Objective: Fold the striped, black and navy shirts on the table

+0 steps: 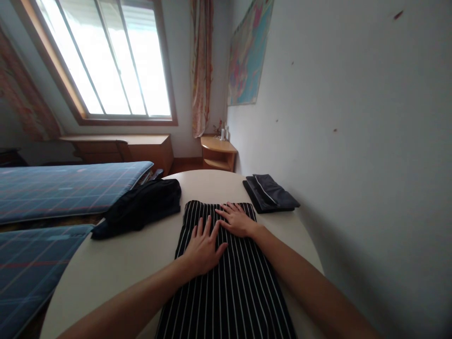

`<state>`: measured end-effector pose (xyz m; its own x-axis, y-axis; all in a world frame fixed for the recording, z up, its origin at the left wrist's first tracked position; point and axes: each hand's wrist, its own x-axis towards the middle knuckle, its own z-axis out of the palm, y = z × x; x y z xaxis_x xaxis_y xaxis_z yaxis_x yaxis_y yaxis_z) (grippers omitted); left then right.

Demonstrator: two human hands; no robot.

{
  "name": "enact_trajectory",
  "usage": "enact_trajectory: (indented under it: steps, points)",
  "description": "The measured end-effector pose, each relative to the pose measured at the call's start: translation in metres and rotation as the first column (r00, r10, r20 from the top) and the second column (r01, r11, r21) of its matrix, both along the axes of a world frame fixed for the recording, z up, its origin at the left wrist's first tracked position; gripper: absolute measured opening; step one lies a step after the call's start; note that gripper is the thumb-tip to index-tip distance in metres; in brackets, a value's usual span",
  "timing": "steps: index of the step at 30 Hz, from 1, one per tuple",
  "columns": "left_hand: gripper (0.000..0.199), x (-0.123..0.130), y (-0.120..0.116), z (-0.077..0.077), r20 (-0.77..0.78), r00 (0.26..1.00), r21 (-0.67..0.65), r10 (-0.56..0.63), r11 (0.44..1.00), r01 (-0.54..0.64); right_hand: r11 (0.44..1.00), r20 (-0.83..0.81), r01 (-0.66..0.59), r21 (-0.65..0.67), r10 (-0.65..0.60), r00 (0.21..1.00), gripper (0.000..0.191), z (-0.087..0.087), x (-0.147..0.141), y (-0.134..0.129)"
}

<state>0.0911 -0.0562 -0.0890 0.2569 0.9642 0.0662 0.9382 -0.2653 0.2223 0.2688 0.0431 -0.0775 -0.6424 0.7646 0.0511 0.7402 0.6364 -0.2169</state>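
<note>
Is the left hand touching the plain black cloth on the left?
Apart. The head view shows striped fabric and bare tabletop between the left hand and the black cloth.

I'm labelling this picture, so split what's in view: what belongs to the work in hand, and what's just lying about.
Work in hand:
striped cloth, flat under the left hand and right hand
table, supporting it

Just lying about:
crumpled dark cloth and folded dark cloth, untouched; possibly related
blue plaid mattresses
wall map
corner shelf
</note>
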Motion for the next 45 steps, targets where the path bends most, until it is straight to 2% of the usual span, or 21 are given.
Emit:
enact_trajectory:
  steps: [3, 9, 11, 13, 15, 17, 21, 24, 26, 28, 32, 34, 36, 39, 42, 45]
  points:
    - [0.075, 0.001, -0.001, -0.005, -0.012, 1.000, -0.014, -0.022, 1.000, 0.022, 0.998, 0.017, 0.054, -0.018, -0.054, 0.998, 0.060, -0.008, 0.000, 0.002]
    - [0.073, -0.013, 0.019, 0.000, -0.013, 0.995, 0.008, -0.101, 0.995, 0.101, 0.995, -0.092, 0.092, 0.039, -0.088, 0.992, 0.056, -0.009, 0.010, 0.011]
    - [0.070, -0.021, 0.024, -0.001, -0.013, 0.998, 0.053, -0.067, 0.996, 0.067, 0.988, -0.157, 0.119, 0.094, -0.104, 0.982, 0.050, -0.005, 0.018, 0.011]
    - [0.068, -0.032, 0.027, -0.003, -0.002, 1.000, 0.097, 0.016, 0.995, -0.016, 0.977, -0.202, 0.165, 0.132, -0.136, 0.970, 0.048, -0.001, 0.026, 0.009]
    - [0.069, -0.043, 0.027, -0.004, 0.004, 0.996, 0.107, 0.092, 0.990, -0.092, 0.968, -0.210, 0.210, 0.141, -0.178, 0.961, 0.050, 0.003, 0.032, 0.004]
    - [0.068, -0.052, 0.024, -0.003, -0.004, 0.995, 0.111, 0.104, 0.988, -0.103, 0.965, -0.181, 0.227, 0.132, -0.201, 0.963, 0.056, 0.006, 0.034, -0.004]
    - [0.062, -0.049, 0.003, 0.007, -0.014, 1.000, 0.144, -0.023, 0.989, 0.025, 0.977, -0.057, 0.211, 0.043, -0.208, 0.976, 0.069, 0.004, 0.027, -0.024]
    - [0.068, -0.036, -0.017, 0.011, 0.008, 0.984, 0.062, -0.177, 0.982, 0.176, 0.972, 0.010, 0.230, -0.042, -0.230, 0.973, 0.069, 0.001, 0.020, -0.031]
    - [0.071, -0.028, -0.024, 0.011, 0.014, 0.973, -0.009, -0.229, 0.973, 0.229, 0.971, 0.006, 0.238, -0.028, -0.238, 0.971, 0.069, 0.001, 0.019, -0.030]
    - [0.072, -0.023, -0.023, 0.008, 0.003, 0.973, -0.038, -0.229, 0.973, 0.229, 0.967, -0.019, 0.252, 0.033, -0.252, 0.968, 0.068, 0.002, 0.020, -0.027]
    - [0.073, -0.022, 0.001, 0.001, -0.025, 0.980, -0.013, -0.196, 0.981, 0.196, 0.947, -0.105, 0.296, 0.129, -0.283, 0.953, 0.056, 0.008, 0.025, -0.019]
    - [0.073, -0.023, 0.020, -0.002, -0.032, 0.983, 0.008, -0.180, 0.984, 0.180, 0.951, -0.160, 0.276, 0.143, -0.253, 0.954, 0.051, 0.011, 0.028, -0.020]
    - [0.073, -0.024, 0.041, -0.004, -0.038, 0.984, 0.016, -0.172, 0.985, 0.173, 0.971, -0.211, 0.194, 0.137, -0.163, 0.964, 0.045, 0.016, 0.030, -0.024]
    - [0.074, -0.027, 0.074, -0.004, -0.048, 0.985, 0.009, -0.165, 0.986, 0.165, 0.997, -0.263, -0.002, 0.082, 0.023, 0.964, 0.042, 0.026, 0.032, -0.033]
    - [0.073, -0.030, 0.103, 0.001, -0.063, 0.986, -0.001, -0.155, 0.988, 0.155, 0.990, -0.267, -0.143, 0.001, 0.139, 0.954, 0.049, 0.033, 0.034, -0.041]
    - [0.074, -0.031, 0.118, 0.008, -0.100, 0.989, 0.045, -0.106, 0.993, 0.111, 0.988, -0.227, -0.151, -0.036, 0.139, 0.964, 0.077, 0.030, 0.038, -0.041]
